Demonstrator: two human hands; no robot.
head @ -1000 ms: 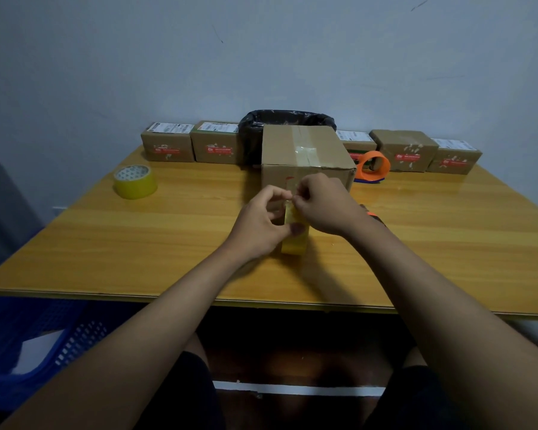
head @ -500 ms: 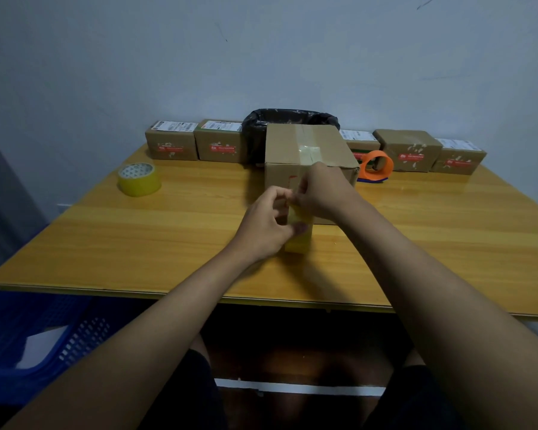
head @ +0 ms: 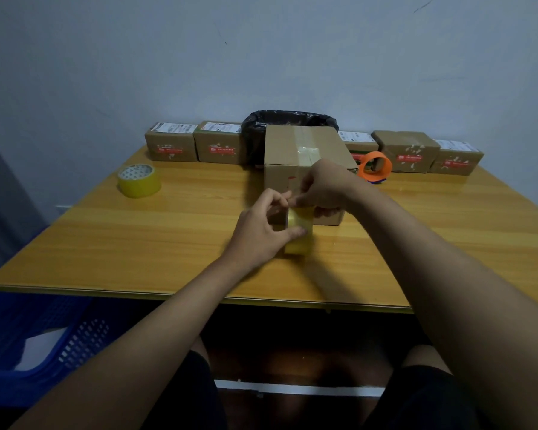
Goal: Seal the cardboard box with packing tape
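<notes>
Nearest, the left hand (head: pixel 263 226) grips a yellowish roll of packing tape (head: pixel 298 231) just above the worktop (head: pixel 137 243), thumb underneath. The right hand (head: pixel 323 189) pinches the tape's free end; it has risen since a second ago, now level with the front face of the cardboard box (head: pixel 295 153). The roll is blurred and half hidden by fingers. Farther off stand a yellow tape roll (head: pixel 139 180), an orange dispenser (head: pixel 375 166) and small boxes (head: pixel 171 146).
</notes>
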